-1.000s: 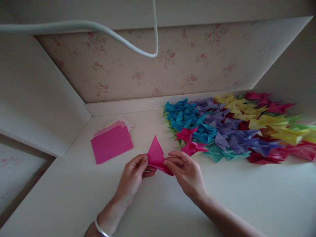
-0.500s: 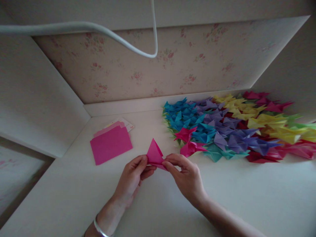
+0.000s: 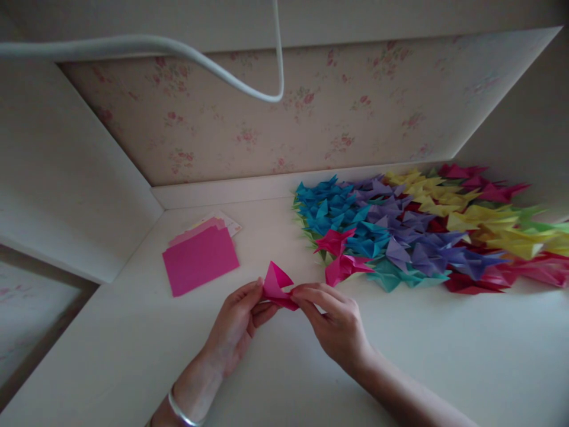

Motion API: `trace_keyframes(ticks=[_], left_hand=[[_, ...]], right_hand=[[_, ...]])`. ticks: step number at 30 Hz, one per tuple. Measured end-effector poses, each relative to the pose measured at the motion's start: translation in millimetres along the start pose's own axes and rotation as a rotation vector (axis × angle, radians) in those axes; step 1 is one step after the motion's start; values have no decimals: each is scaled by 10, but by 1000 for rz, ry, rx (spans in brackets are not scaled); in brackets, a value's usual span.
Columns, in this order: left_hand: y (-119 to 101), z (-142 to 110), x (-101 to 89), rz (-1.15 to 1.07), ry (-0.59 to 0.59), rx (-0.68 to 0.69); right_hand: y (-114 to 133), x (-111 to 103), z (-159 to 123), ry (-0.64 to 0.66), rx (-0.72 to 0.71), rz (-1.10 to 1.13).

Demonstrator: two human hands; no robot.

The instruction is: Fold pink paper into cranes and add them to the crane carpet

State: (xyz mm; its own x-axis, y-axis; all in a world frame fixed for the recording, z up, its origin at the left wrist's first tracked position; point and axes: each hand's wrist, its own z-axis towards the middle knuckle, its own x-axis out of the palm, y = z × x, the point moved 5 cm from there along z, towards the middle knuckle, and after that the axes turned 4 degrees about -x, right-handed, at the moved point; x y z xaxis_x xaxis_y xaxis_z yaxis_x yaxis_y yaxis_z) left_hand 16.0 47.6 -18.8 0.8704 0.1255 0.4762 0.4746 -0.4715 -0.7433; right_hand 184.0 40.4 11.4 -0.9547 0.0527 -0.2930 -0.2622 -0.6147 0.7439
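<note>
Between my hands is a piece of folded pink origami paper (image 3: 274,281), with one pointed flap standing up and curling open. My left hand (image 3: 240,314) pinches its left corner between thumb and fingers; a silver bangle (image 3: 182,409) circles that wrist. My right hand (image 3: 333,314) grips the paper's right end with thumb and forefinger, the fingertips covering that end. Just beyond my right hand lie two finished pink paper pieces (image 3: 344,267), at the near left edge of a large group of folded paper pieces (image 3: 427,249).
A stack of flat pink paper sheets (image 3: 202,261) lies on the white table (image 3: 284,379) to the left. Blue, purple, yellow, red and green folded pieces fill the back right. A white cable or lamp arm (image 3: 222,74) hangs above, before a floral wall panel (image 3: 267,136).
The upright flap of the pink paper has dropped lower and opened outward. Both hands keep hold of it at nearly the same spot.
</note>
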Motion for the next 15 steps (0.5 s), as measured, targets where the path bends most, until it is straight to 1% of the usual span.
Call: trace_keyframes(ticks=[5,11,15], left_hand=[[-10,17,-3,-53,-30,12],[-35,3,16,-92,-15,38],[-26,6,-2,-103,-35,34]], right_hand=[[33,-9,3,-6,-21,-9],[101,-13,35,82,22,-29],[98,-28,32,92,37,-67]])
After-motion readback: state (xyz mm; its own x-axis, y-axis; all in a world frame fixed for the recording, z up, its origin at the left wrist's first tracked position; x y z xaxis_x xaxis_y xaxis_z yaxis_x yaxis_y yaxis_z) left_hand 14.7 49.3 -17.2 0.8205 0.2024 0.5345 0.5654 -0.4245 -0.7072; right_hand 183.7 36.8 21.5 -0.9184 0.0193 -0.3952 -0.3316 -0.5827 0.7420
